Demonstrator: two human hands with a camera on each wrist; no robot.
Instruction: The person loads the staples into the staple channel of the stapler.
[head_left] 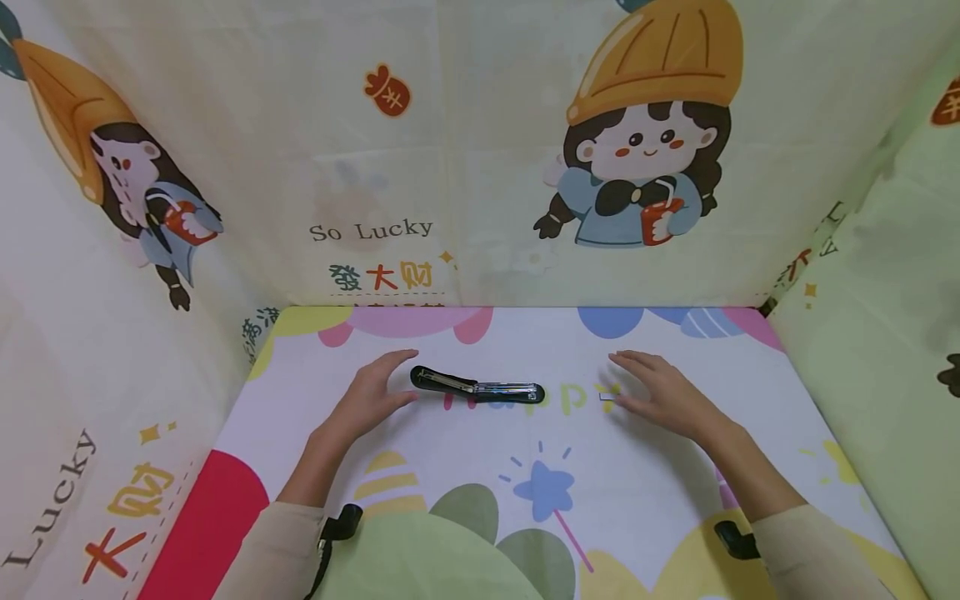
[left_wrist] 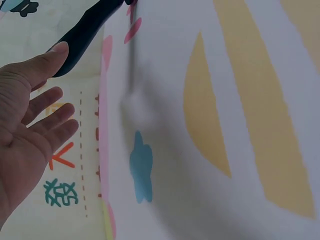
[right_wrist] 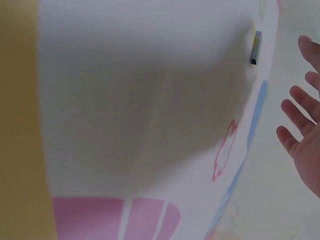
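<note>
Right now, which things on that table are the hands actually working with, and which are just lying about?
In hand:
black stapler, opened out flat, beside the left hand
small strip of staples, at the right hand fingertips

Just lying about:
patterned tablecloth
cartoon-print cloth walls

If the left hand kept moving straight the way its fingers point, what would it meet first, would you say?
Probably the black stapler: the left hand lies open just beside its near end, fingers aimed at it, though the exact gap is hard to judge.
</note>
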